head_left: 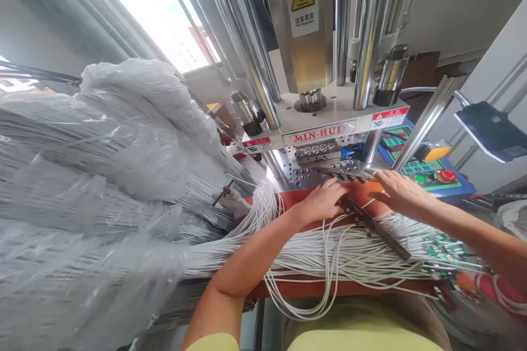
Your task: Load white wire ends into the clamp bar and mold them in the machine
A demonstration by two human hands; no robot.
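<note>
My left hand is over the orange-red work surface, fingers stretched forward beside the upper end of a dark metal bar. That bar lies slanted across a thick bundle of white cables. My right hand reaches in from the right. Its fingers are extended at the right end of a flat metal mould strip and its thumb is held apart. The strip rests along the front of the drilled machine plate. Several loose cables hang in a loop below my left hand. Both palms are hidden.
A press labelled MIN-HUI stands ahead, with a metal mould block beneath it. Plastic-wrapped cable bundles fill the left side. A control panel with a red button is at right. Green-tipped cable ends lie nearby.
</note>
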